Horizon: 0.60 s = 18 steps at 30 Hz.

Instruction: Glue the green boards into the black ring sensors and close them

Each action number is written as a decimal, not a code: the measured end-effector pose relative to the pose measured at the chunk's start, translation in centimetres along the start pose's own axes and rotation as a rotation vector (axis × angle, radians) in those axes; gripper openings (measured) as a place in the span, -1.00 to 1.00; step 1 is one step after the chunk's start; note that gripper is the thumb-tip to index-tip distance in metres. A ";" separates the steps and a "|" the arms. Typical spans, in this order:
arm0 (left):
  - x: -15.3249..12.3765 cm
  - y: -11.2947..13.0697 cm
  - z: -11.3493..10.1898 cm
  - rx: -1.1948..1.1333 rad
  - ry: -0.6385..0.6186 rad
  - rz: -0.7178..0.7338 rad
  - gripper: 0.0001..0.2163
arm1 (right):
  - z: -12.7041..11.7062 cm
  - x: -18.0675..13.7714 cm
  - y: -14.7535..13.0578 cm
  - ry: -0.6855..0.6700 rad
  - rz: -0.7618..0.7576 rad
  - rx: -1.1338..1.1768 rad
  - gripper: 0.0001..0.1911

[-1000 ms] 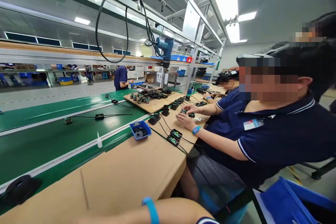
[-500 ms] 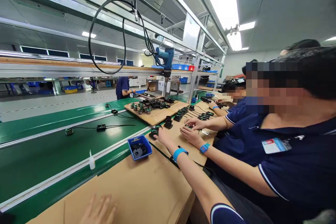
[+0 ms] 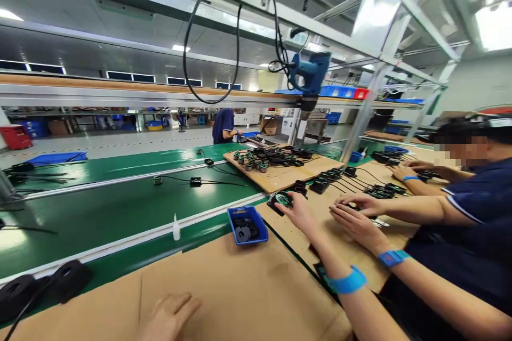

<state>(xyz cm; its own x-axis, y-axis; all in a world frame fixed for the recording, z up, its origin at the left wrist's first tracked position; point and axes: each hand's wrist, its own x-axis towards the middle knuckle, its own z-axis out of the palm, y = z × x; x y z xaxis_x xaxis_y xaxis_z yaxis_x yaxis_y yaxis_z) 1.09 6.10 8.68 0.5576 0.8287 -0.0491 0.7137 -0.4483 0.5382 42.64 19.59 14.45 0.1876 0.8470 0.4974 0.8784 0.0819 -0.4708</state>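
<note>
My left hand rests low over the cardboard, fingers stretched out and holding nothing. My right hand, on the arm with a blue wristband, pinches a small motor with green windings in a black housing. That motor is tilted, above the near edge of the wooden board. Just left of it stands a blue bin with black ring-shaped parts inside. Behind the motor sit more black housings.
A co-worker's hands work close on the right. A glue bottle stands by the green conveyor. Motors with wires cover a board. A blue drill hangs above. Black rings lie at left.
My view has swung left. My right hand has drawn the motor up from among the black parts and tilted it. My left hand's fingers have come closer together.
</note>
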 end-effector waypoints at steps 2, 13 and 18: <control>-0.1 0.6 0.5 -0.368 0.012 -0.063 -0.45 | -1.1 -1.9 -2.1 -0.046 -0.083 0.063 -0.62; 0.7 3.5 2.8 -1.697 0.333 -0.374 -0.32 | 5.6 -12.9 -18.6 -0.840 -0.356 0.417 -0.62; -1.4 0.3 2.3 -1.668 0.509 -0.569 -0.46 | 12.9 -7.6 -20.0 -0.914 -0.335 0.439 -0.76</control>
<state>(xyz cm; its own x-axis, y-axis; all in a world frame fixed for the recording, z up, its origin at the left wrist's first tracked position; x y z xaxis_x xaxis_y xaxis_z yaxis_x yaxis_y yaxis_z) 1.51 4.05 6.96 0.0318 0.8952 -0.4445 -0.5449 0.3884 0.7431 17.93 18.31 10.68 -0.5950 0.8037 0.0007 0.5546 0.4112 -0.7234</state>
